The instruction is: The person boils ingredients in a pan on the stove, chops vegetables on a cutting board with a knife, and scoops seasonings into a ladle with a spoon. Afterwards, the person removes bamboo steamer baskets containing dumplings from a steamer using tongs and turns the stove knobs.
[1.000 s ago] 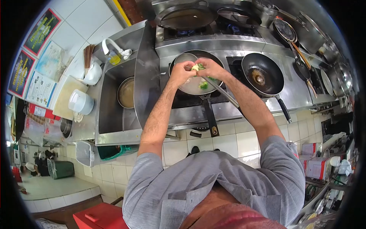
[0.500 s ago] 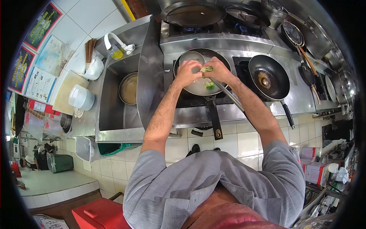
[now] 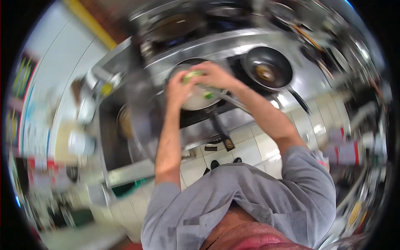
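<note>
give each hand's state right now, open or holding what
Left hand: closed, fingers on the pale green piece.
Right hand: closed, holding the same piece.

Holds bare left grip (image 3: pixel 179 89) and bare right grip (image 3: pixel 216 76) close together with curled fingers (image 3: pixel 204 66), bare left forearm (image 3: pixel 168 143) outstretched and bare right forearm (image 3: pixel 263 110) angled inward below short grey fabric sleeves (image 3: pixel 306 173).
</note>
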A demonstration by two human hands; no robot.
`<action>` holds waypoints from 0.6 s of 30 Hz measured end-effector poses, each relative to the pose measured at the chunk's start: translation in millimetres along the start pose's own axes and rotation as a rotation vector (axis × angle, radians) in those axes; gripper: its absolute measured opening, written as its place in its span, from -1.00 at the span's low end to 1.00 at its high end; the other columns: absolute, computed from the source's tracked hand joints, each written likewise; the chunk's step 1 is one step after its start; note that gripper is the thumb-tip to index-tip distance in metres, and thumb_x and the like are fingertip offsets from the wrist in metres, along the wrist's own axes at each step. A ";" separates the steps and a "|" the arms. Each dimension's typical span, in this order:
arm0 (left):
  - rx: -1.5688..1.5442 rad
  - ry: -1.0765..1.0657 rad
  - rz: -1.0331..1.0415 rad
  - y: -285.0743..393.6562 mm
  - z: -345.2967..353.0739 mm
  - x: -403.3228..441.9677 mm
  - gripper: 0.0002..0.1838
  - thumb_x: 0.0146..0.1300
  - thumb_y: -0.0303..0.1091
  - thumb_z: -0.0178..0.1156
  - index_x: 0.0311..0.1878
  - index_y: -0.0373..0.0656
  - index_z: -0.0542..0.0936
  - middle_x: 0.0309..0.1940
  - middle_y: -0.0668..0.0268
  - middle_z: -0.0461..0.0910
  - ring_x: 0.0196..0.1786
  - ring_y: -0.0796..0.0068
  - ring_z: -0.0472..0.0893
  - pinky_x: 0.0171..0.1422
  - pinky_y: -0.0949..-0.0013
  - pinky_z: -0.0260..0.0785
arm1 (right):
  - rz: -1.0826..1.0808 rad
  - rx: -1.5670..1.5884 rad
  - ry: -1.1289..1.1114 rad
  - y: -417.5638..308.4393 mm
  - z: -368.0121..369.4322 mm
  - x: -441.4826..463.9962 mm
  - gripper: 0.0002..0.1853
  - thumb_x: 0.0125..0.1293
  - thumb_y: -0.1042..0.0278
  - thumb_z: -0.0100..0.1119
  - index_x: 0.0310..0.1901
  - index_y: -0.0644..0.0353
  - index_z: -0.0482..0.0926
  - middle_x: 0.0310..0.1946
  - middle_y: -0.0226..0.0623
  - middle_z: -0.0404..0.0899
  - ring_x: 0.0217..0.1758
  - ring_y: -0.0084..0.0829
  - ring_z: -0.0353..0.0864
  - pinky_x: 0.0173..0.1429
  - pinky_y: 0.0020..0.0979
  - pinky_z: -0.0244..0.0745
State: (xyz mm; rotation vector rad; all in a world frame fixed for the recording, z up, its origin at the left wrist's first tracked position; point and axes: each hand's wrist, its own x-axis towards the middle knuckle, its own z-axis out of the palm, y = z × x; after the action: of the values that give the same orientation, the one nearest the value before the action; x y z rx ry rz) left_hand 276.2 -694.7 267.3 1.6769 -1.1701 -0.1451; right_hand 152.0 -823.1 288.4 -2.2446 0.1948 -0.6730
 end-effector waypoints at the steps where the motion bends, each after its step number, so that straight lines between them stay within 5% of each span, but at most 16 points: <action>1: -0.253 -0.002 -0.069 -6.9 0.7 -1.2 -0.69 0.07 -0.34 0.28 -0.10 -0.20 0.55 -0.24 0.29 0.59 -0.15 0.48 0.55 -0.04 0.38 0.38 | 0.007 0.106 -0.043 -24.2 -14.4 -7.0 -0.50 0.10 0.15 0.31 0.04 0.22 0.50 -0.05 -0.06 0.50 -0.03 -0.27 0.52 -0.02 -0.32 0.46; 4: -0.381 0.036 -0.109 20.8 4.7 -14.1 -0.69 0.06 -0.47 0.24 -0.08 -0.26 0.53 -0.17 0.26 0.57 -0.09 0.45 0.53 0.05 0.39 0.34 | 0.054 0.013 0.120 -43.2 -29.6 -52.1 -0.37 0.05 0.05 0.33 0.14 0.13 0.41 0.04 -0.01 0.39 0.21 -0.13 0.28 0.26 -0.27 0.23; 8: -0.006 -0.034 0.226 89.4 33.3 -27.3 -0.66 0.08 -0.32 0.29 -0.10 -0.25 0.52 -0.17 0.19 0.53 -0.10 0.35 0.47 0.07 0.29 0.28 | 0.308 0.219 0.284 -82.3 -60.6 -124.9 -0.30 0.11 -0.05 0.27 0.19 0.20 0.32 0.03 -0.03 0.35 0.12 -0.19 0.37 0.19 -0.31 0.29; 10: -0.005 -0.088 0.403 131.0 62.9 -35.6 -0.66 0.07 -0.29 0.30 -0.12 -0.23 0.52 -0.22 0.18 0.50 -0.12 0.31 0.43 0.05 0.26 0.26 | 0.377 0.358 0.534 -91.3 -66.8 -167.9 -0.21 0.10 -0.16 0.20 0.21 0.27 0.27 -0.13 -0.09 0.47 -0.03 -0.24 0.47 -0.03 -0.33 0.42; 15: -0.282 -0.486 0.748 222.7 164.7 -95.5 -0.67 0.00 -0.31 0.32 -0.15 -0.19 0.54 -0.25 0.22 0.52 -0.13 0.24 0.45 0.01 0.23 0.26 | 0.472 0.542 1.006 -148.1 -92.2 -301.2 -0.30 0.25 -0.07 0.10 0.29 0.19 0.17 -0.09 -0.25 0.46 -0.10 -0.53 0.47 -0.14 -0.49 0.42; 18: -0.423 -0.705 0.939 278.7 211.4 -177.6 -0.68 -0.03 -0.27 0.33 -0.20 -0.16 0.54 -0.28 0.22 0.54 -0.15 0.20 0.44 0.00 0.20 0.23 | 0.604 0.358 1.268 -175.7 -88.9 -400.3 -0.30 0.24 -0.11 0.08 0.26 0.20 0.19 -0.03 -0.22 0.44 -0.06 -0.49 0.45 -0.13 -0.43 0.42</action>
State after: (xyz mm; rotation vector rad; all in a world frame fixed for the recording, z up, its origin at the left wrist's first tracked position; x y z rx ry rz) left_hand -113.2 -699.1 315.2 0.5751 -2.1568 -0.3702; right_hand -246.5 -622.9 302.1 -1.0389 1.1823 -1.5130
